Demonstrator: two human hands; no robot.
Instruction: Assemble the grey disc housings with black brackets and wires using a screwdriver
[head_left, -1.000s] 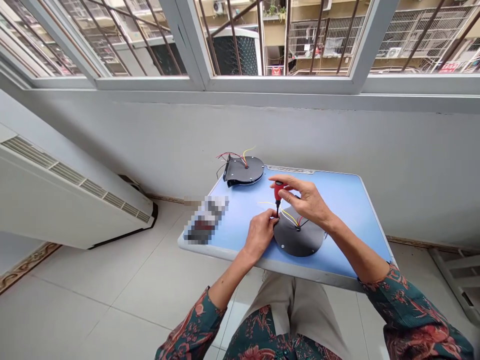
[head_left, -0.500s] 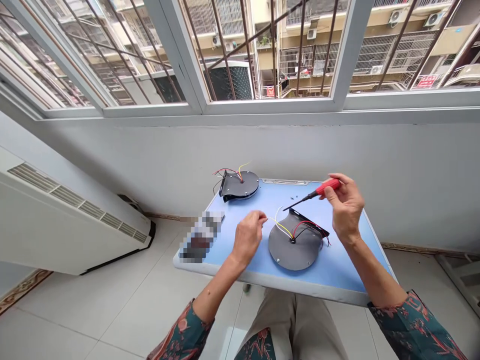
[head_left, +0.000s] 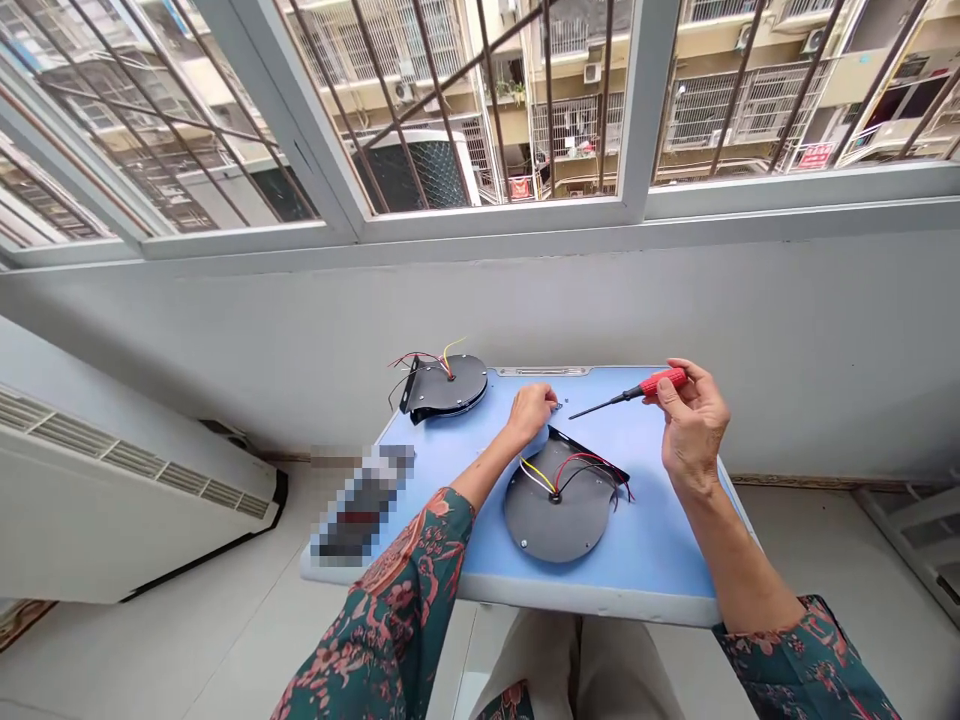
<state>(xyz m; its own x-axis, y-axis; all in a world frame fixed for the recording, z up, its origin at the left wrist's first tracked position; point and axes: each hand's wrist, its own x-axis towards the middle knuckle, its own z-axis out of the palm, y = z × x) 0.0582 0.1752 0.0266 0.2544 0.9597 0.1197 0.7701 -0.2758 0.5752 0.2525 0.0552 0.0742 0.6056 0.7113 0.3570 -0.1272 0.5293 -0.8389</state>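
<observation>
A screwdriver (head_left: 611, 402) with a red handle and a dark shaft is held in my right hand (head_left: 694, 425), tip pointing left above the table. My left hand (head_left: 534, 410) is at the far side of the table, fingers pinched together at some small screws (head_left: 567, 400). Whether a screw is between the fingertips cannot be made out. Below both hands lies a grey round fan-like blower housing (head_left: 556, 525), its black flange pointing away. Red, black, yellow and white wires (head_left: 576, 459) come out of its middle.
A second grey housing (head_left: 459, 385) with loose wires sits at the table's back left. A blurred-out flat object (head_left: 364, 505) lies along the left edge of the blue table (head_left: 660, 560). Behind stand a wall and barred windows; a white appliance (head_left: 112, 500) is at left.
My left hand has let go of the wires and moved away from me to the small screws. My right hand still holds the screwdriver. The view has shifted to the right.
</observation>
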